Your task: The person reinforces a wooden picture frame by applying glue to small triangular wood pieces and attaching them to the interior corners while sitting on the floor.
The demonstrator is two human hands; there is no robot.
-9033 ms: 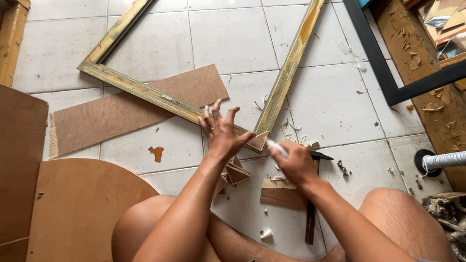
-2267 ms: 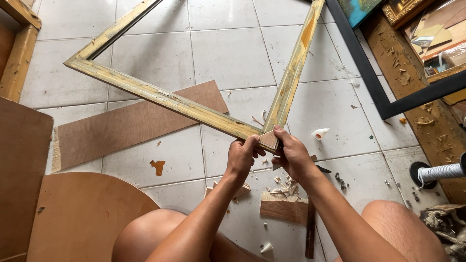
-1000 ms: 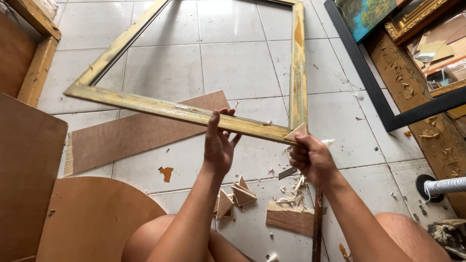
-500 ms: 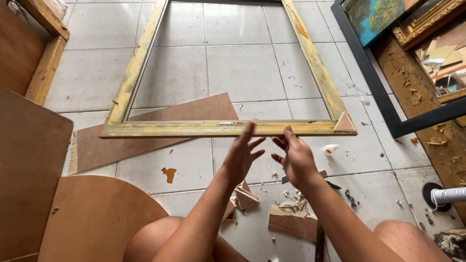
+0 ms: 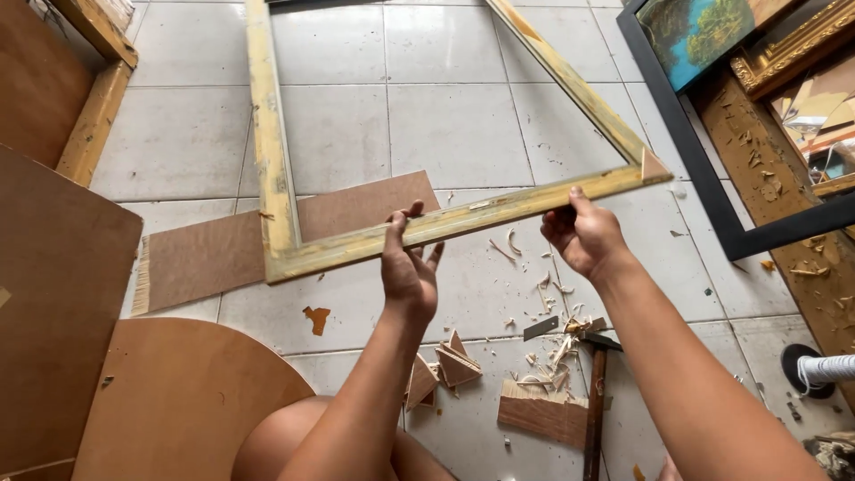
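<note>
Head view. A yellowed wooden picture frame (image 5: pixel 276 169) occupied the centre and top of the picture, its near rail crossing just above mid-picture. The left hand (image 5: pixel 408 267) held that rail near its middle — thumb behind, fingers partly spread, a loose, half-open grip that appeared to support rather than clamp. The right hand (image 5: pixel 581 236) was closed around the same rail towards the corner bearing a triangular wooden gusset (image 5: pixel 653 166), probably so the two holds balanced the frame's span. Below the hands, on the tiled floor (image 5: pixel 445 116), lay triangular offcuts (image 5: pixel 445 367), wood shavings (image 5: pixel 552 365) and a hammer (image 5: pixel 595 401) — within easy reach, lower centre.
</note>
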